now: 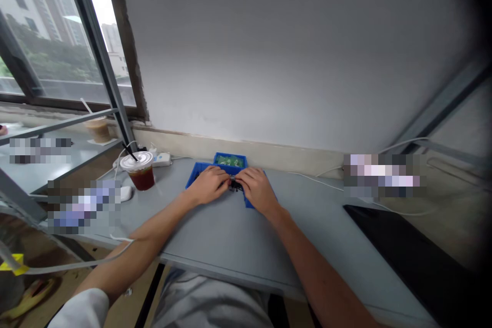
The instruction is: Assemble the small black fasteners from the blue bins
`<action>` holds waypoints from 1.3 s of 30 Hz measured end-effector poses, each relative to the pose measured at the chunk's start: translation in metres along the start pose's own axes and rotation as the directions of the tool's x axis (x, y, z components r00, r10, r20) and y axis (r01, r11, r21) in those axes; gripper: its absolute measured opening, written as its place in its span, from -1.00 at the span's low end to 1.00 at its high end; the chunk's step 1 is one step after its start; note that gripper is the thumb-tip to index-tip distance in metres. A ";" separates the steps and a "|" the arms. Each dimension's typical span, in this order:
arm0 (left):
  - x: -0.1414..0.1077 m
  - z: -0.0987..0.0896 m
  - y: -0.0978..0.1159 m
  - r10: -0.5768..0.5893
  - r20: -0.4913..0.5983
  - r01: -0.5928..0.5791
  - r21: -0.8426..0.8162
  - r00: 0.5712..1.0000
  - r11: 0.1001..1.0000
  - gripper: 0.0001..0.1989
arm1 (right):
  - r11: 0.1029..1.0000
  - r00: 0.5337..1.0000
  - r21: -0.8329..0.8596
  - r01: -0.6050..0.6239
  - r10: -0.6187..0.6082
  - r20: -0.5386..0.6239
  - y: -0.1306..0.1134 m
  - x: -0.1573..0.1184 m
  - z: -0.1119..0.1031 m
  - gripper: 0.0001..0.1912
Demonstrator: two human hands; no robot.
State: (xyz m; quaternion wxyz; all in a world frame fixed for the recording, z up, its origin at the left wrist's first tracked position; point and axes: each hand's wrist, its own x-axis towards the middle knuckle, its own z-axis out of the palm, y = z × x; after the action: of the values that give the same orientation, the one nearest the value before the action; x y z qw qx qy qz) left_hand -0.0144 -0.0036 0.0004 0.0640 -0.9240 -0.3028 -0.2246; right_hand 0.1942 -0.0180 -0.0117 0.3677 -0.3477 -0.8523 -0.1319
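At mid-frame, over the worktop, my left hand and right hand pinch a small dark part, fingertips nearly meeting; I judge its handling unfinished, with green pieces in the rear blue bin.

Bare forearms angle inward
The person's left grip and right grip nearly meet, backs upward, fingers curled.

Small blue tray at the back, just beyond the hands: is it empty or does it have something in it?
Not empty: green pieces show inside the tray's blue rim. How many there are, I cannot tell.
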 end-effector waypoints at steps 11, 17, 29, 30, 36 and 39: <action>0.001 -0.002 0.003 0.048 -0.006 -0.048 -0.054 0.999 0.997 -0.77 | 1.000 0.999 0.025 -0.018 0.018 0.037 -0.002 0.001 -0.003 -0.78; 0.001 -0.004 0.001 0.014 -0.062 -0.019 -0.073 0.998 0.997 -0.78 | 1.000 0.997 -0.017 -0.024 0.025 0.078 0.000 0.000 0.003 -0.76; 0.000 0.005 -0.007 -0.018 -0.107 0.011 -0.066 0.994 0.998 -0.80 | 0.996 0.993 0.023 -0.089 0.087 0.081 -0.003 -0.001 0.005 -0.88; 0.000 0.005 -0.007 -0.007 -0.098 0.000 -0.072 0.995 0.997 -0.79 | 0.996 0.992 0.016 -0.085 0.084 0.090 -0.003 -0.001 0.005 -0.87; 0.000 -0.002 -0.002 0.031 -0.077 -0.038 -0.092 0.997 0.995 -0.79 | 0.996 0.991 -0.017 -0.091 0.092 0.102 -0.002 -0.001 0.007 -0.79; 0.000 -0.004 0.000 0.024 -0.069 -0.030 -0.087 0.997 0.996 -0.79 | 0.994 0.987 -0.027 -0.104 0.106 0.118 -0.004 -0.001 0.007 -0.73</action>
State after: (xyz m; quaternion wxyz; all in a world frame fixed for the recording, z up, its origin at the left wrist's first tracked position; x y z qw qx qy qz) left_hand -0.0158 -0.0043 0.0038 0.0364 -0.9218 -0.2777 -0.2681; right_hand 0.1879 -0.0180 -0.0176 0.3189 -0.4031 -0.8520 -0.1001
